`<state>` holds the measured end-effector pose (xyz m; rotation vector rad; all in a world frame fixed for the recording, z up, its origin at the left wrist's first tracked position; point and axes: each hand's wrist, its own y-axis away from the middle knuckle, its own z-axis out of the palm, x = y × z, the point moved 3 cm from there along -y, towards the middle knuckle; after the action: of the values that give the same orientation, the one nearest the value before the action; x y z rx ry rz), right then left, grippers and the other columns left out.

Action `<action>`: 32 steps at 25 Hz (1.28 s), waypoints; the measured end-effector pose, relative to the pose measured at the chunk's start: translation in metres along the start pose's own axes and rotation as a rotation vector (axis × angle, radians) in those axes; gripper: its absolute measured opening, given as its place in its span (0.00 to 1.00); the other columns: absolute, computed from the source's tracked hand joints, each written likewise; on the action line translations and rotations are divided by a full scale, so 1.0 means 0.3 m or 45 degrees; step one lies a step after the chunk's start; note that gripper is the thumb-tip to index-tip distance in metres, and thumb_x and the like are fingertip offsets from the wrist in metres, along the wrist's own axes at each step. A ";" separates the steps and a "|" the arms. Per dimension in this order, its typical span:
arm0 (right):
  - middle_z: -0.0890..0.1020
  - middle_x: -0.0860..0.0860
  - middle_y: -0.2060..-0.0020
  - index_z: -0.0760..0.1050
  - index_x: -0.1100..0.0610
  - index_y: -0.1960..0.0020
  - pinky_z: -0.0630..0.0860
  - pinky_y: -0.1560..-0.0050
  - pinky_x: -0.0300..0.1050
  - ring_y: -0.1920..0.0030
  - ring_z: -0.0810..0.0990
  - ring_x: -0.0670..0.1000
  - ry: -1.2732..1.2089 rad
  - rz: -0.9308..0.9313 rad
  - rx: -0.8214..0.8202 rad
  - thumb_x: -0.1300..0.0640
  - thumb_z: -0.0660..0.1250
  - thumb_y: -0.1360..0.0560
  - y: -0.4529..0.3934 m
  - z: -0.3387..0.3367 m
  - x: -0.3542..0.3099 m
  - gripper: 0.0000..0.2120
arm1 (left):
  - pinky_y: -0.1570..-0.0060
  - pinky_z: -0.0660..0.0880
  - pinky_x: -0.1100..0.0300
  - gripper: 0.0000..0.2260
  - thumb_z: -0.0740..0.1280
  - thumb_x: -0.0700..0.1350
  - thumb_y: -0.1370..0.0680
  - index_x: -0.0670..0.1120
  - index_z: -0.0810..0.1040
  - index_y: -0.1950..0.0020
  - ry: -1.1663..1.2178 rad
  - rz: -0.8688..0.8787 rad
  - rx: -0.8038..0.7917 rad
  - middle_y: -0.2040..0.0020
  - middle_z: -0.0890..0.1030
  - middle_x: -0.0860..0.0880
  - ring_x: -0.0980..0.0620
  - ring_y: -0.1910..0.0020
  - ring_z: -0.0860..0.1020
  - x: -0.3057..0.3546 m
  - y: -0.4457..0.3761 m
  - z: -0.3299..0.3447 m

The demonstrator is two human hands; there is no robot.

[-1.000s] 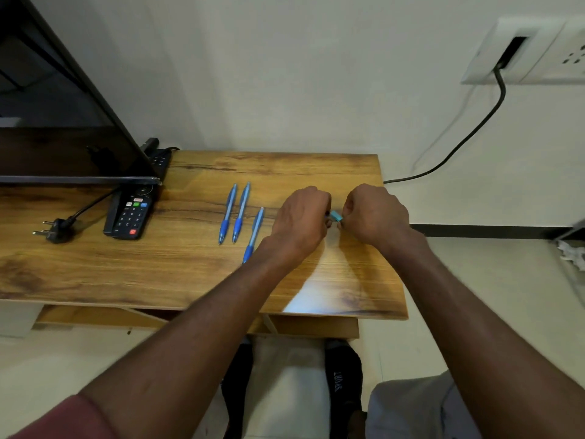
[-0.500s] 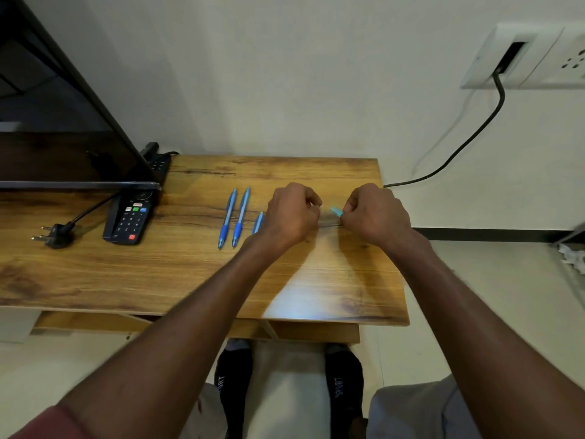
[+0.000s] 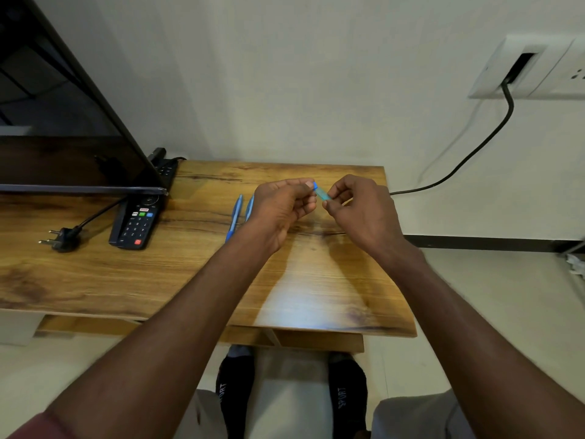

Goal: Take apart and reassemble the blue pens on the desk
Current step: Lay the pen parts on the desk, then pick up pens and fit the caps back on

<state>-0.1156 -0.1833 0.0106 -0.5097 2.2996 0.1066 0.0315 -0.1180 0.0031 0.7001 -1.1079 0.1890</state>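
Pen piece between my hands

Both grips, left [image 3: 285, 204] and right [image 3: 357, 207], pinch the blue pen piece [image 3: 321, 194] above the bench's [image 3: 95, 274] far right corner.

The support surface is a wooden desk [image 3: 316, 289] with a dark-streaked grain, standing against a pale wall. Two blue pens [image 3: 235, 218] lie side by side on it, just left of the left hand [image 3: 281, 210]; the nearer one is partly hidden behind that hand. Farther left of the left hand lies a black remote control [image 3: 136, 221], its keypad facing up. Beyond the remote, well apart from both hands, a black two-pin plug [image 3: 61, 239] rests on the desk with its cable running back toward the remote. A dark screen [image 3: 63, 137] stands at the far left of the desk.
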 end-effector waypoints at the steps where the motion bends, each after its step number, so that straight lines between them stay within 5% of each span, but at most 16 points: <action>1: 0.83 0.40 0.62 0.81 0.47 0.51 0.77 0.60 0.43 0.60 0.83 0.44 0.013 -0.009 0.008 0.51 0.76 0.24 0.000 0.004 -0.001 0.04 | 0.54 0.84 0.59 0.06 0.72 0.33 0.21 0.34 0.84 0.45 0.005 -0.001 0.002 0.58 0.84 0.40 0.50 0.62 0.82 -0.002 -0.001 -0.002; 12: 0.83 0.42 0.62 0.81 0.47 0.51 0.80 0.58 0.48 0.59 0.83 0.48 0.083 -0.048 0.032 0.52 0.76 0.26 0.002 0.027 -0.006 0.05 | 0.52 0.86 0.56 0.03 0.73 0.32 0.23 0.35 0.83 0.49 0.016 -0.005 0.050 0.57 0.86 0.39 0.45 0.57 0.84 -0.005 -0.004 -0.018; 19: 0.81 0.41 0.63 0.84 0.50 0.50 0.76 0.59 0.43 0.59 0.83 0.47 0.033 -0.023 0.060 0.53 0.76 0.25 -0.005 0.024 -0.003 0.05 | 0.50 0.86 0.55 0.06 0.73 0.32 0.22 0.34 0.83 0.46 0.019 -0.020 0.042 0.53 0.86 0.38 0.47 0.57 0.85 -0.012 -0.004 -0.015; 32: 0.86 0.50 0.62 0.86 0.54 0.52 0.83 0.55 0.49 0.59 0.84 0.50 0.087 0.003 0.047 0.55 0.77 0.26 0.016 0.021 -0.006 0.05 | 0.52 0.86 0.56 0.06 0.72 0.31 0.21 0.37 0.84 0.44 -0.485 0.191 -0.081 0.50 0.86 0.38 0.48 0.55 0.87 -0.006 0.005 -0.016</action>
<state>-0.1121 -0.1768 0.0070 -0.4989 2.3646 0.0488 0.0336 -0.1136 0.0010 0.6102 -1.5265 0.1504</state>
